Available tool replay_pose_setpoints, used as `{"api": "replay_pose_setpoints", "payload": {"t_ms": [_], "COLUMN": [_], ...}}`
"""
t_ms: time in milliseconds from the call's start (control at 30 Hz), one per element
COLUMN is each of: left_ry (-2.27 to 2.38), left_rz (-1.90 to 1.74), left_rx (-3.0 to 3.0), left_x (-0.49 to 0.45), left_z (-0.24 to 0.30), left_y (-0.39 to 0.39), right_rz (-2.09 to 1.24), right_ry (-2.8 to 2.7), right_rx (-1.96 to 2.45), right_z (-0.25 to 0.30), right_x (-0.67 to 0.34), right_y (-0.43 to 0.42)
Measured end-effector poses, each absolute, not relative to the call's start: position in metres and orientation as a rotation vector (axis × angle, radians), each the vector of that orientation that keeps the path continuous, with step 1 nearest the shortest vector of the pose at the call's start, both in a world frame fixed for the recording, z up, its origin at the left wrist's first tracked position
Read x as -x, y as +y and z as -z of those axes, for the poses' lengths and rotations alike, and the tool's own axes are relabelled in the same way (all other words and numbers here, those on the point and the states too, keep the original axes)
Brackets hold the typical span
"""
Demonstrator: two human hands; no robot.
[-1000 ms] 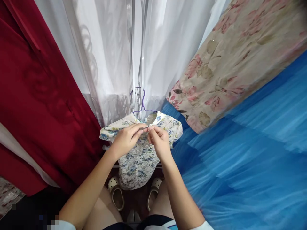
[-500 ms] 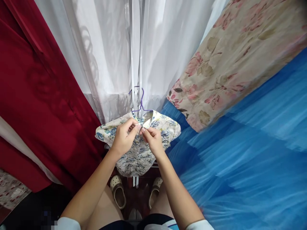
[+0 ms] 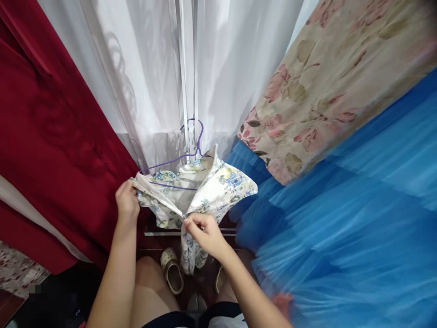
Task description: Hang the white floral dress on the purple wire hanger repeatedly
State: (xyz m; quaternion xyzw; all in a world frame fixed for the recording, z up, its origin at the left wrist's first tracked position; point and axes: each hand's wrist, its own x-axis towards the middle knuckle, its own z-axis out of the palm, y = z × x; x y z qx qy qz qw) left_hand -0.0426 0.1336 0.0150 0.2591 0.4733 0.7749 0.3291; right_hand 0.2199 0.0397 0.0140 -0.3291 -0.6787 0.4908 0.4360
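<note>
A white blouse with a blue and yellow floral print point(image 3: 225, 182) hangs partly on a purple clothes hanger point(image 3: 167, 161). Its front is parted, and the left shoulder is off the hanger's arm. My left hand point(image 3: 127, 198) is closed on the left shoulder edge, pulled out toward the red cloth. With thumb and fingers, my right hand point(image 3: 201, 230) pinches the front where the two edges meet. The hanger's hook stands by a pair of thin white bars point(image 3: 183, 82). What lies inside each grip is mostly hidden.
White drapes point(image 3: 235, 68) hang behind. Red cloth point(image 3: 58, 150) covers the left side. To the right are a beige floral garment point(image 3: 307, 105) and layered blue tulle point(image 3: 341, 228). Beige clogs point(image 3: 171, 271) stand on the dark floor below.
My left hand has moved from the neckline out left, drawing the blouse's shoulder off the hanger. My right hand has come down and slightly left with the front, which is now parted.
</note>
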Motion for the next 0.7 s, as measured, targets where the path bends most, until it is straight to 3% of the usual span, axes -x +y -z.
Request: {"api": "replay_pose_setpoints", "payload": {"t_ms": [200,400,567,633,700], "left_ry": [1.191,0.812,0.755,0.769,0.788], "left_rz": [-1.586,-1.154,-1.030,-0.983,-0.968], "left_rx": [-0.790,-1.452,-1.716,-1.791,-1.852], "left_x": [-0.010,-0.048,-0.085,-0.104,-0.121], "left_z": [0.039,-0.008,-0.032,-0.032,-0.028], "left_y": [0.111,0.080,0.059,0.051,0.046], "right_rz": [-1.195,-0.891,-0.543,-0.651,-1.012], "right_ry": [-1.397,-1.405,-1.270,-1.342,-1.445], "right_rx": [0.939,1.420,1.488,1.358,1.183], "right_z": [0.025,0.086,0.076,0.059,0.044], "right_x": [-0.250,-0.322,-0.324,-0.315,-0.307], "right_y": [0.046,0.045,0.028,0.023,0.019]}}
